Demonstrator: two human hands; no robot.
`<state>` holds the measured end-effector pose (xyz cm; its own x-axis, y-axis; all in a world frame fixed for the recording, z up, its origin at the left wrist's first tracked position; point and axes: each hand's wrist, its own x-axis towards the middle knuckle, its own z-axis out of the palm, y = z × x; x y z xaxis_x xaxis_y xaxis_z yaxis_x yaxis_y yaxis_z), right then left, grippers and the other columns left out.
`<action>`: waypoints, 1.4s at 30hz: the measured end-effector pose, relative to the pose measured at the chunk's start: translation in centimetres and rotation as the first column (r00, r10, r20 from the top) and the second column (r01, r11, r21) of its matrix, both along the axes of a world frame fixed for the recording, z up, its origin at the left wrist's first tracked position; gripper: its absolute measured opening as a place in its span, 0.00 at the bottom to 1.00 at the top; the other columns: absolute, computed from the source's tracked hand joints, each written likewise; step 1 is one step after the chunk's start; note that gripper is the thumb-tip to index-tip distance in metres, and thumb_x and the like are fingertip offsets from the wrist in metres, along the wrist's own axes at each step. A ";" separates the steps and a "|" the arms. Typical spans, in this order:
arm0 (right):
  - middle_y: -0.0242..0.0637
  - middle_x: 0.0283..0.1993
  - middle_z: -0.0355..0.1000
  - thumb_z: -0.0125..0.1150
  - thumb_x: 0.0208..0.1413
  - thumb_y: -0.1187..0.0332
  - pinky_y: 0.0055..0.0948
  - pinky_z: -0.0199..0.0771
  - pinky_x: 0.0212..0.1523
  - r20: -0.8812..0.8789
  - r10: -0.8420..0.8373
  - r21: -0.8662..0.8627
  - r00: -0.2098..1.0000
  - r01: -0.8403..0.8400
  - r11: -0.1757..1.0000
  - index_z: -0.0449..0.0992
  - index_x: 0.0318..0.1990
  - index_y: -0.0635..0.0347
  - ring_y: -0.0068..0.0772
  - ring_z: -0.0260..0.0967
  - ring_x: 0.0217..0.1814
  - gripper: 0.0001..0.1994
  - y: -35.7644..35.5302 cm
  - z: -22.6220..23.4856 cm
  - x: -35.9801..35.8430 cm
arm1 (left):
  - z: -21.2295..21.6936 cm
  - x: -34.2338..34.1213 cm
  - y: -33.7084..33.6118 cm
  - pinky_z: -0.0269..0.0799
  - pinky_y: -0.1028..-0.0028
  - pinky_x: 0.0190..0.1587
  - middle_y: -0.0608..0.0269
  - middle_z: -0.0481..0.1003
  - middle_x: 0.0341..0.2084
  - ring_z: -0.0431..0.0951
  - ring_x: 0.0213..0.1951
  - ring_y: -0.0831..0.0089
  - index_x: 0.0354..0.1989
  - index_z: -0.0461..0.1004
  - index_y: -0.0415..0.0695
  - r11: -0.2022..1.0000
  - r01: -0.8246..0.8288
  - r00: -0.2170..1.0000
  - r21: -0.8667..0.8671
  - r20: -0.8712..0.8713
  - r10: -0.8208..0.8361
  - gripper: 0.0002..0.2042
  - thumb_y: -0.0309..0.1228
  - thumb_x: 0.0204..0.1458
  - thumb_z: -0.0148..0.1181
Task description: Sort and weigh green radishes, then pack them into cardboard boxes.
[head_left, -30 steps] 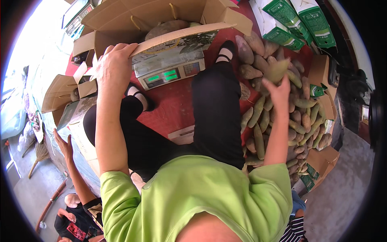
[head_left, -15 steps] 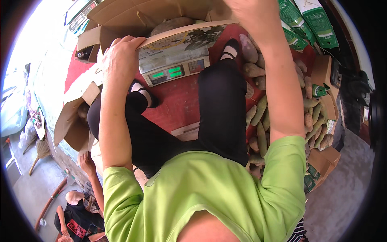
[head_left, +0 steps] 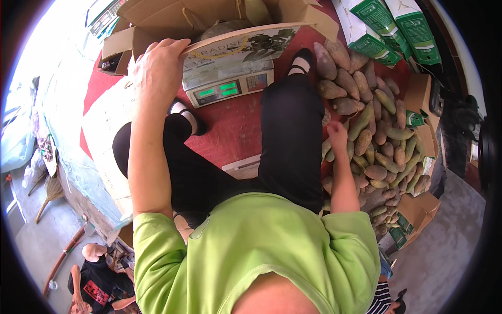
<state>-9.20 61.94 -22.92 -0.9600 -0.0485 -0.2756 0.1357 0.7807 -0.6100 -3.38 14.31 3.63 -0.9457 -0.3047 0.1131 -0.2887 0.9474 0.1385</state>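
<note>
My left hand [head_left: 159,65] is closed over the near left edge of an open cardboard box [head_left: 272,46]. The box has rope handles and sits on a digital scale [head_left: 227,89] with lit green displays. Inside it lie a large dull root [head_left: 225,28] and a pale green radish [head_left: 256,11]. My right hand [head_left: 338,133] is beside my right knee, at the left edge of a pile of green and purplish radishes [head_left: 363,141]. It is small and blurred, so whether its fingers hold anything is unclear.
Green-and-white cartons [head_left: 376,26] stand at the upper right. Opened brown cartons [head_left: 421,209] border the pile on the right. A red mat [head_left: 230,138] lies under the scale and my feet. At the lower left sits another person [head_left: 97,280], near a broom [head_left: 51,194].
My right hand has come down from the box's right side to the pile. A pale green radish now shows in the box. The open carton at my left has gone from its place.
</note>
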 end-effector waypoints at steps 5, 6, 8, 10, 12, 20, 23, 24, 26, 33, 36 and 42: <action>0.33 0.33 0.75 0.59 0.51 0.72 0.25 0.71 0.36 0.136 -0.121 -0.053 0.983 0.130 0.990 0.76 0.41 0.65 0.25 0.71 0.32 0.10 5.6 -6.3 6.4 | 0.2 0.1 -0.2 0.69 0.65 0.48 0.61 0.76 0.40 0.74 0.46 0.60 0.47 0.76 0.48 1.000 -0.001 0.999 -0.017 -0.035 0.001 0.13 0.30 0.52 0.57; 0.32 0.32 0.74 0.59 0.51 0.72 0.24 0.71 0.35 0.208 -0.161 -0.053 0.965 0.176 0.983 0.76 0.41 0.65 0.24 0.70 0.31 0.10 6.3 -6.9 7.1 | 0.2 0.1 -0.2 0.69 0.65 0.48 0.61 0.76 0.40 0.74 0.46 0.60 0.47 0.76 0.48 1.000 0.001 0.999 -0.016 -0.034 -0.001 0.13 0.30 0.52 0.57; 0.31 0.31 0.74 0.58 0.51 0.73 0.23 0.70 0.33 0.277 -0.208 -0.048 0.938 0.230 0.972 0.76 0.42 0.65 0.23 0.69 0.30 0.10 7.3 -7.8 7.9 | 0.3 -0.2 0.0 0.69 0.65 0.47 0.61 0.76 0.40 0.74 0.46 0.60 0.47 0.76 0.48 1.000 0.015 0.999 -0.025 -0.029 -0.016 0.14 0.30 0.51 0.58; 0.38 0.34 0.77 0.63 0.47 0.70 0.28 0.73 0.41 0.334 -0.279 0.003 0.900 0.295 0.956 0.78 0.40 0.64 0.30 0.74 0.36 0.12 7.6 -8.0 8.3 | 0.3 -0.2 0.1 0.69 0.65 0.47 0.61 0.76 0.40 0.73 0.46 0.60 0.47 0.76 0.48 1.000 0.014 1.000 -0.019 -0.022 -0.014 0.14 0.31 0.51 0.58; 0.38 0.33 0.77 0.63 0.47 0.70 0.28 0.73 0.40 0.362 -0.298 -0.013 0.883 0.324 0.946 0.78 0.40 0.64 0.29 0.74 0.36 0.12 6.9 -7.7 8.5 | 0.2 -0.1 0.0 0.69 0.65 0.47 0.61 0.76 0.41 0.73 0.46 0.60 0.47 0.76 0.48 1.000 0.010 1.000 -0.017 -0.012 -0.010 0.14 0.31 0.51 0.59; 0.39 0.35 0.76 0.65 0.46 0.67 0.29 0.74 0.41 0.435 -0.344 -0.013 0.832 0.388 0.921 0.76 0.42 0.64 0.31 0.74 0.37 0.16 7.2 -9.1 9.3 | 0.1 -0.2 0.1 0.68 0.65 0.49 0.60 0.76 0.42 0.73 0.48 0.60 0.49 0.75 0.49 0.999 0.006 1.000 -0.038 0.010 -0.005 0.15 0.30 0.52 0.58; 0.39 0.38 0.75 0.66 0.44 0.65 0.33 0.73 0.38 0.267 -0.206 0.229 0.941 0.145 0.963 0.75 0.45 0.62 0.36 0.73 0.39 0.19 9.4 -12.3 10.7 | -0.2 -0.3 -0.3 0.69 0.65 0.48 0.61 0.76 0.42 0.74 0.47 0.59 0.48 0.75 0.50 1.000 0.015 0.999 -0.024 0.036 -0.014 0.14 0.30 0.52 0.56; 0.37 0.35 0.75 0.66 0.45 0.66 0.33 0.73 0.29 0.197 -0.159 0.331 0.967 0.087 0.940 0.75 0.46 0.61 0.35 0.73 0.34 0.19 9.3 -13.0 11.3 | -0.2 -0.2 -0.3 0.69 0.65 0.48 0.60 0.76 0.41 0.74 0.47 0.59 0.48 0.75 0.49 1.000 0.013 1.000 -0.002 0.027 -0.013 0.14 0.29 0.52 0.56; 0.38 0.36 0.75 0.67 0.44 0.65 0.34 0.74 0.30 0.198 -0.293 0.338 0.935 0.215 0.916 0.75 0.46 0.61 0.35 0.73 0.35 0.20 9.9 -14.0 12.6 | -0.1 -0.3 0.0 0.69 0.65 0.47 0.57 0.76 0.41 0.74 0.46 0.59 0.48 0.75 0.47 0.999 0.019 1.000 0.029 0.005 -0.019 0.14 0.28 0.52 0.57; 0.38 0.46 0.72 0.69 0.43 0.64 0.40 0.73 0.34 0.615 -0.497 0.202 0.613 0.487 0.850 0.67 0.56 0.56 0.37 0.72 0.41 0.30 7.9 -10.9 12.8 | 0.4 -0.1 0.5 0.70 0.65 0.48 0.56 0.76 0.44 0.75 0.46 0.58 0.49 0.75 0.46 0.997 -0.078 0.993 -0.012 0.083 0.078 0.14 0.28 0.54 0.55; 0.38 0.50 0.70 0.70 0.42 0.65 0.44 0.71 0.36 0.628 -0.664 0.205 0.406 0.737 0.645 0.63 0.59 0.52 0.38 0.69 0.46 0.34 10.1 -12.5 15.1 | -0.3 -1.2 1.0 0.70 0.65 0.48 0.56 0.76 0.44 0.76 0.46 0.58 0.49 0.75 0.47 0.999 -0.038 0.997 0.028 0.062 0.036 0.14 0.28 0.54 0.56; 0.35 0.52 0.68 0.72 0.39 0.69 0.49 0.70 0.41 0.430 -0.716 0.090 0.550 0.763 0.640 0.61 0.58 0.52 0.40 0.67 0.52 0.36 10.3 -14.6 16.4 | -1.0 -2.2 1.5 0.70 0.67 0.47 0.60 0.76 0.42 0.75 0.47 0.61 0.48 0.76 0.48 0.999 0.007 0.999 0.034 0.038 -0.008 0.13 0.28 0.53 0.56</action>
